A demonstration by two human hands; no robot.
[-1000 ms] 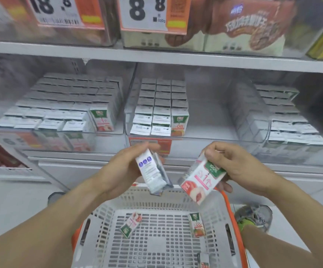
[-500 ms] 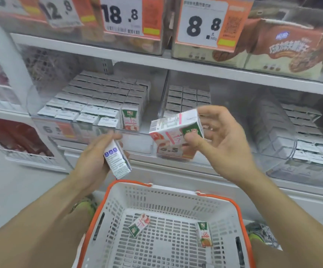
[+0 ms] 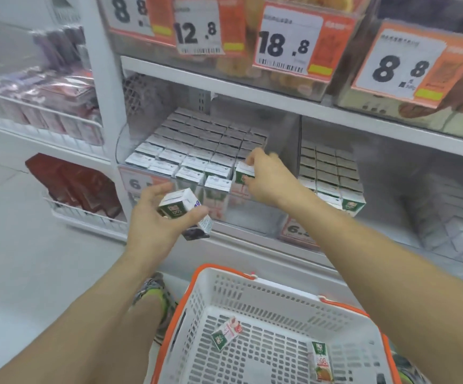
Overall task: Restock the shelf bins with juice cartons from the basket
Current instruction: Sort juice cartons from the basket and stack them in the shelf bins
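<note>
Shelving is seen in tiers, with clear bins along the middle shelf (image 3: 252, 95). The left bin (image 3: 125, 151) is packed with juice cartons in tight rows up to its transparent front wall; open room is left only at its front right corner, beside the divider to the middle bin (image 3: 332, 173), which is filled at its left side and bare toward the right. Price tags (image 3: 283, 45) hang along the upper shelf edge.

The right hand (image 3: 266, 178) is reached over the front wall of the left bin, its fingers curled round a carton (image 3: 242, 173) that stands upright at the end of the front row, touching its neighbours. The left hand (image 3: 155, 220) is held in front of the bin, below its rim, and grips a second carton (image 3: 186, 210), tilted, between thumb and fingers.

A white basket (image 3: 252, 289) with an orange rim is seen below and between the forearms, well apart from both hands. Two cartons lie on its floor: one (image 3: 226, 332) on its side near the centre, another (image 3: 320, 361) toward the right wall. A shoe (image 3: 153, 297) is visible beside the basket's left edge.
</note>
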